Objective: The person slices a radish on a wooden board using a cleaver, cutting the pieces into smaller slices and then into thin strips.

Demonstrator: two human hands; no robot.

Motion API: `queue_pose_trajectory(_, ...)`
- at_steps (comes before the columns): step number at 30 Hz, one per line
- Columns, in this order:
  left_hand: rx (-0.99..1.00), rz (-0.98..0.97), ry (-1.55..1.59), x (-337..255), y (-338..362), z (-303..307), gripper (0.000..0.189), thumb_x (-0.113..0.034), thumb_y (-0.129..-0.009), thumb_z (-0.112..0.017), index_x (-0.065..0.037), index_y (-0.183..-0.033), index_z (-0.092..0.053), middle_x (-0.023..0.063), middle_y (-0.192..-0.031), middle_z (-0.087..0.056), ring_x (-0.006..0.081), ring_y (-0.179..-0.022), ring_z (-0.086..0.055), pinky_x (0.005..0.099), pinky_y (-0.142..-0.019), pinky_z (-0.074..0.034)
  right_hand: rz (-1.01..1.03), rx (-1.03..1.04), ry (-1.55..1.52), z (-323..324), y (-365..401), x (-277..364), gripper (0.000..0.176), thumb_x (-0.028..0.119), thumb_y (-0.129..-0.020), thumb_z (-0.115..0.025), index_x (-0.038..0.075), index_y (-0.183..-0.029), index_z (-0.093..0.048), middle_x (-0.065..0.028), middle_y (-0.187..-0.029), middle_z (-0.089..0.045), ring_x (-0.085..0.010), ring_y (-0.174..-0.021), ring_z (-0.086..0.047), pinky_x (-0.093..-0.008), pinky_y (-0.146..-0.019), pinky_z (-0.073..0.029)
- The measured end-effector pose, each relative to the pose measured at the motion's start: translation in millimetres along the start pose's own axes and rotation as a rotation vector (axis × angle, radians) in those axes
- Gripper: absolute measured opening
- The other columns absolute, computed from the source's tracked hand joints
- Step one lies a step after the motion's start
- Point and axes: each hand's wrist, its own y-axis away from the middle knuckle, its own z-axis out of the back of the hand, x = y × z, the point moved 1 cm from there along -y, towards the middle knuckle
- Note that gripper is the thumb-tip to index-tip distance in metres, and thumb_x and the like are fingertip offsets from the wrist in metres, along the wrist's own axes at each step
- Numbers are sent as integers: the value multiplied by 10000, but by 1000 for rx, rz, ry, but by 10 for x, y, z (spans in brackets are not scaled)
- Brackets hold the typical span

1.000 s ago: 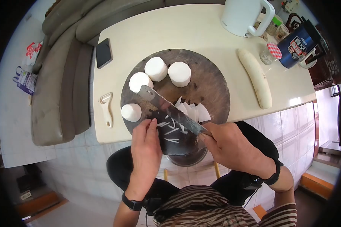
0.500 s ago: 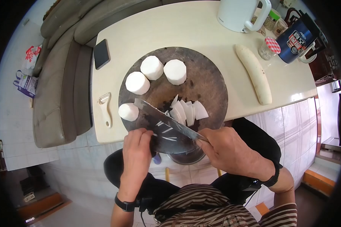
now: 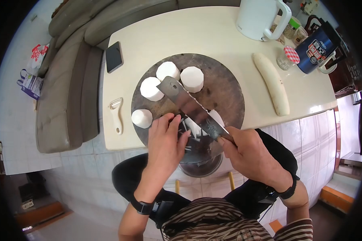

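My right hand is wrapped round the handle of a cleaver, its blade slanting up and left over the round dark chopping board. White slices lie partly under the blade, with thin strips beside them. Fingers apart, my left hand reaches over the board's front with its fingertips at the left side of the slices. Several thick white peeled chunks stand along the back and left of the board, one of them at the left edge.
On the cream table lie a phone, a peeler and a long white radish. A white kettle, a jar with a checked lid and a blue flask stand at the back right.
My left hand has moved right and up from the board's front edge to the slices, its fingers spreading. The cleaver has been raised and now covers part of the slices.
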Motion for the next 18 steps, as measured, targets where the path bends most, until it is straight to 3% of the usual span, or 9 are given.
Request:
queue_pose_trajectory(5, -2, 104, 48, 11, 18, -27, 214, 11, -809, -670, 9, -1020, -631, 161, -1022, -588, 369, -927, -570, 408, -805, -467, 32, -7, 23, -4, 27, -11, 119, 72, -889, -599, -42, -862, -577, -240, -605, -553, -442, -603, -575, -471, -555, -450)
queue_pose_trajectory(11, -18, 129, 37, 152, 93, 7, 137, 32, -790, -642, -15, -917, -621, 130, -944, -607, 347, -926, -580, 413, -797, -446, 74, -23, 21, 4, 55, -17, 121, 68, -887, -600, -46, -858, -574, -242, -596, -545, -445, -600, -577, -476, -553, -449)
queue_pose_trajectory(15, -67, 154, 114, 148, 73, 81, 132, 39, -803, -634, -16, -923, -618, 146, -915, -619, 349, -889, -590, 417, -802, -444, 66, -8, 26, 26, 65, -21, 121, 64, -887, -598, -51, -859, -573, -240, -594, -546, -443, -597, -580, -475, -550, -452)
queue_pose_trajectory(17, -107, 122, 77, 136, 94, 148, 108, 56, -847, -630, 6, -941, -615, 175, -914, -634, 344, -844, -624, 361, -764, -493, 66, -4, 29, 32, 63, -19, 118, 68, -887, -598, -46, -862, -576, -235, -594, -550, -438, -595, -583, -475, -550, -455)
queue_pose_trajectory(18, -126, 160, 100, 159, 123, 151, 138, 36, -883, -625, -6, -1014, -641, 118, -890, -658, 249, -832, -637, 318, -781, -493, 66, 2, 32, 27, 61, -19, 115, 71, -887, -598, -41, -866, -579, -231, -593, -554, -434, -593, -586, -474, -549, -458)
